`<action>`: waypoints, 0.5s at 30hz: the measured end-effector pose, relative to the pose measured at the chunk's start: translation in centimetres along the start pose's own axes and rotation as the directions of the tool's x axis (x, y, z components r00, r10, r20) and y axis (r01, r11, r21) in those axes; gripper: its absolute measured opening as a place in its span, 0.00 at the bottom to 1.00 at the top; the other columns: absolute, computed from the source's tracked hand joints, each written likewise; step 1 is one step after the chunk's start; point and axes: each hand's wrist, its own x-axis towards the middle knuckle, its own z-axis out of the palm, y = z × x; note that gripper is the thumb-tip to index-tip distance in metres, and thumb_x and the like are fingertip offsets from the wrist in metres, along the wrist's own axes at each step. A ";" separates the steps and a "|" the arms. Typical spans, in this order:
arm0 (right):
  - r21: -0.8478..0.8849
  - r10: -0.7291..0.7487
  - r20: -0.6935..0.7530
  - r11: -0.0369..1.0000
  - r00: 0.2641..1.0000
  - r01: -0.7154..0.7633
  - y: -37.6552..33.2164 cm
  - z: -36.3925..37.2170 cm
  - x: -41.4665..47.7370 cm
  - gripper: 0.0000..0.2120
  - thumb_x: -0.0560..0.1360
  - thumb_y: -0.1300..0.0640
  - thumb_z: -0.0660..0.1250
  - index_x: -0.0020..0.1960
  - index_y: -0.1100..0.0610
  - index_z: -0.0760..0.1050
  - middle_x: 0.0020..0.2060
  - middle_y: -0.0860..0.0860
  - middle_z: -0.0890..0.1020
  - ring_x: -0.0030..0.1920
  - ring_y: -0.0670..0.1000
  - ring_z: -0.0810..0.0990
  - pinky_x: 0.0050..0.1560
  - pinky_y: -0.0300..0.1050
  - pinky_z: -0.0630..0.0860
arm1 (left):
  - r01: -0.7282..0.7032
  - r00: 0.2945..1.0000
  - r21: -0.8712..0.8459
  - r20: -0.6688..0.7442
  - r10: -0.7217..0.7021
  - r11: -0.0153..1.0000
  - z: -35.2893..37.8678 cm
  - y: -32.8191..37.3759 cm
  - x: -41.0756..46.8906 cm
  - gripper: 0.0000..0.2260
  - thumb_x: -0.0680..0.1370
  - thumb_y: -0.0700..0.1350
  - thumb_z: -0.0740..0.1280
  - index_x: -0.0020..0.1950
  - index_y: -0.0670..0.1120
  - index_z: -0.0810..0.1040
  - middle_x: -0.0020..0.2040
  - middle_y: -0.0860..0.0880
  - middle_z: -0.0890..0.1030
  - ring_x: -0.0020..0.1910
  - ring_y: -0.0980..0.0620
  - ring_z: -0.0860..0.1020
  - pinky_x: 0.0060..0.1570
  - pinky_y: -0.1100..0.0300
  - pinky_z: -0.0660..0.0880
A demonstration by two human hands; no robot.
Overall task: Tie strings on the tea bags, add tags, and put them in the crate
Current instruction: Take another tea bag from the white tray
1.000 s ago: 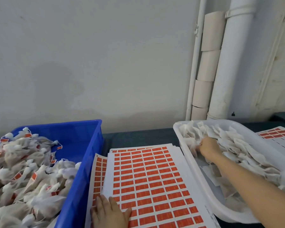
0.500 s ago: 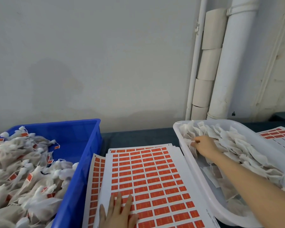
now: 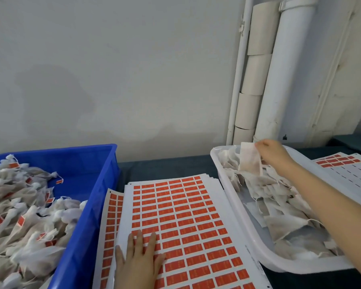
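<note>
Right hand [image 3: 276, 156] has come up out of the white tray [image 3: 236, 213] with one untied tea bag [image 3: 251, 161] pinched by its top edge and lifted over the pile. Half a second ago it was still digging among the bags. Left hand [image 3: 138, 261] unchanged: flat, fingers straight, pressing the tag sheet [image 3: 186, 215]. Pick looks done, tying and tagging not yet started. Blue crate [image 3: 100, 167] at left holds the finished bags.

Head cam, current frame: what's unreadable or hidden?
All head view.
Print on the tag sheet: too small, blurred.
Left hand, flat on that sheet: wrist cut by bottom edge.
Blue crate: floor buried under tagged bags; left side off frame.
Tea bag pinched by right hand: any string blurred.
White tray: right part behind the forearm.
</note>
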 end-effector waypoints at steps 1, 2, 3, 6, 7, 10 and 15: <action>0.080 0.015 0.009 0.997 1.000 -0.016 -0.6 -0.5 -0.2 0.11 0.77 0.59 0.55 0.43 0.62 0.73 0.37 0.58 0.75 0.39 0.55 0.74 0.41 0.46 0.73 | 0.014 0.999 0.013 -0.038 -0.014 1.000 -0.1 0.1 0.0 0.49 0.57 0.74 0.29 0.75 0.54 0.34 0.76 0.47 0.34 0.75 0.43 0.36 0.70 0.37 0.37; 0.162 0.024 0.014 0.986 1.000 -0.026 -1.3 -1.1 -0.6 0.10 0.77 0.59 0.56 0.47 0.62 0.75 0.39 0.57 0.76 0.40 0.55 0.75 0.40 0.46 0.75 | 0.032 0.997 0.019 -0.073 -0.030 0.999 -0.3 0.2 0.1 0.52 0.55 0.75 0.26 0.76 0.53 0.35 0.77 0.47 0.35 0.75 0.42 0.37 0.70 0.38 0.38; 0.240 0.019 0.017 0.971 1.000 -0.023 -2.2 -1.5 -1.1 0.10 0.78 0.59 0.57 0.48 0.61 0.75 0.39 0.55 0.77 0.39 0.54 0.76 0.37 0.45 0.76 | 0.051 0.994 0.013 -0.100 -0.050 0.999 -0.6 0.2 0.1 0.52 0.56 0.76 0.26 0.76 0.52 0.36 0.77 0.47 0.35 0.75 0.42 0.37 0.71 0.39 0.39; 0.404 -0.035 0.051 0.915 0.998 0.012 -5.2 -2.5 -3.5 0.08 0.78 0.59 0.59 0.44 0.57 0.76 0.38 0.54 0.77 0.36 0.53 0.76 0.34 0.44 0.74 | 0.106 0.964 -0.148 -0.227 -0.138 0.983 -2.9 0.5 -0.4 0.35 0.74 0.68 0.43 0.77 0.53 0.39 0.78 0.48 0.38 0.76 0.45 0.40 0.73 0.43 0.44; 0.453 -0.062 0.080 0.891 0.995 0.019 -6.3 -2.6 -4.6 0.08 0.78 0.59 0.59 0.42 0.56 0.75 0.37 0.54 0.77 0.35 0.53 0.77 0.35 0.45 0.74 | 0.080 0.943 -0.263 -0.294 -0.159 0.962 -3.8 0.7 -0.7 0.31 0.77 0.64 0.47 0.77 0.54 0.42 0.78 0.49 0.42 0.77 0.46 0.44 0.74 0.46 0.48; 0.562 -0.179 0.197 0.826 0.964 0.038 -9.4 -1.8 -8.8 0.09 0.78 0.58 0.61 0.40 0.55 0.77 0.34 0.52 0.81 0.35 0.53 0.80 0.38 0.47 0.77 | -0.206 0.842 -0.639 -0.501 -0.198 0.741 -6.6 1.8 -2.3 0.24 0.76 0.61 0.51 0.72 0.59 0.60 0.73 0.56 0.64 0.69 0.54 0.67 0.66 0.56 0.67; 0.449 -0.293 0.296 0.883 0.909 0.138 -11.4 3.2 -16.3 0.07 0.76 0.47 0.62 0.46 0.46 0.78 0.42 0.44 0.83 0.43 0.48 0.83 0.44 0.47 0.80 | -0.549 0.832 -0.832 -0.553 -0.047 0.076 -10.4 2.7 -6.0 0.18 0.66 0.70 0.53 0.46 0.70 0.78 0.47 0.67 0.81 0.47 0.65 0.81 0.43 0.68 0.77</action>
